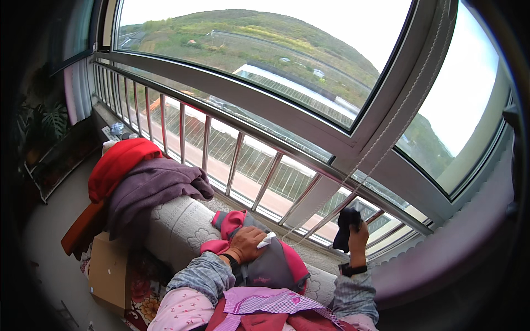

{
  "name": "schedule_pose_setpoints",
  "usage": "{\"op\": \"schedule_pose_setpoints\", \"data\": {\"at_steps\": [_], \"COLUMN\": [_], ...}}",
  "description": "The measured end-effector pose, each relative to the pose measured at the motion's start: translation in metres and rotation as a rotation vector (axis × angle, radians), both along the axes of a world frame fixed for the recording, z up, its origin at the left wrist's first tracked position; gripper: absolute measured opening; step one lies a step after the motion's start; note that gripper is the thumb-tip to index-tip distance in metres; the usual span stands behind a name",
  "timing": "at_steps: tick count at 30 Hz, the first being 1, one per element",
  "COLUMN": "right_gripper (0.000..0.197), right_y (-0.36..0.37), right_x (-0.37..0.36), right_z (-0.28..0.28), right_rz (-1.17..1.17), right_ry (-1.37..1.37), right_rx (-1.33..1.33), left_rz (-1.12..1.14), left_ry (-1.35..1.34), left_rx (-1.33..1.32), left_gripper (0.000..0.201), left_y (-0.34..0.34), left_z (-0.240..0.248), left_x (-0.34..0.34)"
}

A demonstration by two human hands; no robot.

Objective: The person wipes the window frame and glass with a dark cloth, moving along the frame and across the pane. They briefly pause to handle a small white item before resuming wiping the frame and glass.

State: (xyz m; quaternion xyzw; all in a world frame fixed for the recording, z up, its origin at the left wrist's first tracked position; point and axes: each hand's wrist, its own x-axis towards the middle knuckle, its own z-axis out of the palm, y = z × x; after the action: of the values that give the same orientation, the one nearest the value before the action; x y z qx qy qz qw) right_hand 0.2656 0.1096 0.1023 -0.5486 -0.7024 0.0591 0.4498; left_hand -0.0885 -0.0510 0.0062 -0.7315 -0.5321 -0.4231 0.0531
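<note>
My left hand (247, 244) lies on a grey and pink jacket (277, 262), its fingers curled against the fabric. A small white piece of cloth or paper (267, 239) pokes out at the fingertips. Over to the right, my right hand (358, 236) is raised in front of the window railing. It grips a dark, limp piece of cloth (346, 225), perhaps a sock, which hangs beside the fingers. The jacket rests across the white patterned cover of a sofa back (182, 223).
A red garment (124, 165) and a purple one (157, 185) are heaped on the sofa at left. Below them stands a cardboard box (107, 270). A metal railing (240, 129) runs along the window; a beaded cord (397, 113) hangs down to the right, near a pinkish curtain (441, 265).
</note>
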Motion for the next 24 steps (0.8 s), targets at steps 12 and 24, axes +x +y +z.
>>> {"op": "schedule_pose_setpoints", "data": {"at_steps": [12, 24], "right_gripper": [0.045, 0.047], "right_y": [-0.163, -0.158], "right_x": [0.005, -0.001], "right_z": [-0.107, -0.113], "right_rz": [-0.165, -0.293], "right_ry": [-0.337, -0.383], "right_rx": [-0.008, 0.036], "left_rz": [-0.047, -0.151], "left_ry": [-0.059, -0.090], "left_rx": [-0.002, -0.032], "left_gripper": [0.029, 0.033], "left_y": [0.000, -0.002], "left_z": [0.001, -0.002], "left_x": [-0.005, -0.010]}}
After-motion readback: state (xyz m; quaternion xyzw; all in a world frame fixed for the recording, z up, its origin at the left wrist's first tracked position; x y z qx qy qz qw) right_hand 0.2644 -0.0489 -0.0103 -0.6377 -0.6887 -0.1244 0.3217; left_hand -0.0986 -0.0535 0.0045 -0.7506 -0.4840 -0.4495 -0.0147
